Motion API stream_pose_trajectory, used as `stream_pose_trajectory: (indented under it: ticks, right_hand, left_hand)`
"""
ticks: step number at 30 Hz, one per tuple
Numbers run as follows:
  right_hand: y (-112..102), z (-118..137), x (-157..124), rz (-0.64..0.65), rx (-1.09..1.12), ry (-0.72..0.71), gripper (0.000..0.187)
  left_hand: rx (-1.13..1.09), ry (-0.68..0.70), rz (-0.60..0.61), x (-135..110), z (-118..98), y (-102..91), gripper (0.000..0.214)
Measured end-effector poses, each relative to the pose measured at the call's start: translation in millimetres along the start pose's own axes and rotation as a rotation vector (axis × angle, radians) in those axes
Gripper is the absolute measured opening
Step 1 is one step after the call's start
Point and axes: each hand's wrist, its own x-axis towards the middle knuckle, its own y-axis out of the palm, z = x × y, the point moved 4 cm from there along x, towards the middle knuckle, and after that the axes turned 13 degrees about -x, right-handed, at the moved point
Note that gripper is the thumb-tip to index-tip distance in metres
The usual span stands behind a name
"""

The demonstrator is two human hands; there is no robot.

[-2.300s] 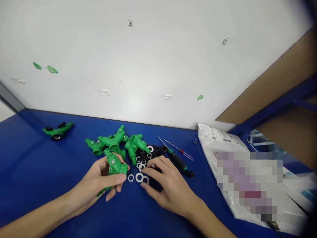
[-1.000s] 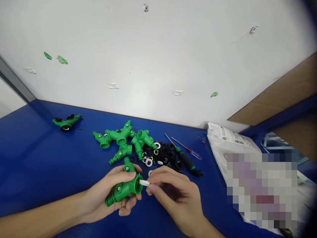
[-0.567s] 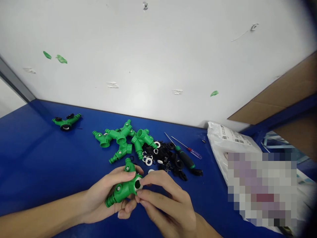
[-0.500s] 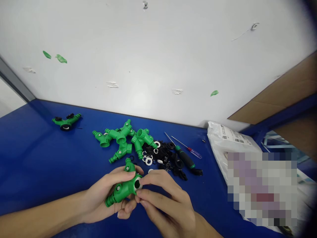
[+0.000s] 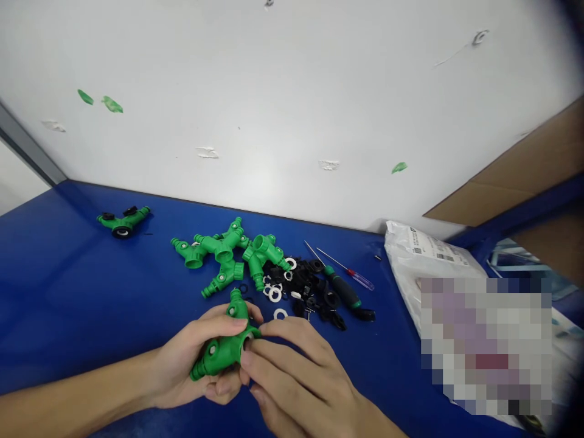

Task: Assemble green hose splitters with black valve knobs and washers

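On table (image 5: 68,286): connectors (image 5: 213,244) left of washers (image 5: 274,300), screwdrivers (image 5: 343,288) right, bag (image 5: 407,261) farther right.

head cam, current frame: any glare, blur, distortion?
Head view: soft glare on the white panel; upper-right corner dark and blurred; pixelation over part of the white plastic bag; black parts dark, hard to separate; opening of the green Y-shaped connector shadowed, partly covered by the right hand.

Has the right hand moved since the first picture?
Yes: judged against the black-and-green screwdriver, the right hand has moved left and nearer the wearer, to the held green fitting.
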Motion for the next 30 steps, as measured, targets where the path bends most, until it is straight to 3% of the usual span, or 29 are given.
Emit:
stream_pose_trajectory:
  ticks: [4, 9, 13, 19, 22, 30]
  right_hand:
    - [2.0, 2.3, -5.0, 0.034, 0.032, -0.015, 0.038]
    - [-1.1, -0.6, -11.3, -0.116, 0.04, 0.043, 0.034]
    - [-0.8, -2.8, -4.1, -0.014, 0.007, 0.042, 0.029]
    - [-1.8, -5.9, 0.4, 0.058, -0.006, 0.02, 0.027]
    - [-0.9, -8.5, -4.7, -0.002, 0.039, 0.032, 0.022]
    - [-2.7, -3.2, 2.2, 0.058, -0.038, 0.046, 0.016]
  left_hand:
    - [0.006, -0.006, -0.011, -2.0, 3.9, 1.8, 0.038]
    - [0.02, -0.031, 0.002, -3.5, 6.0, 4.9, 0.04]
    - [0.001, -0.058, 0.012, -3.3, 6.4, 4.8, 0.016]
    - [0.004, -0.099, -0.014, -1.9, 8.2, -0.2, 0.043]
    - [-0.019, -0.113, -0.004, -1.8, 9.5, -0.6, 0.043]
    - [0.034, -0.201, -0.026, 1.0, 14.2, -9.7, 0.053]
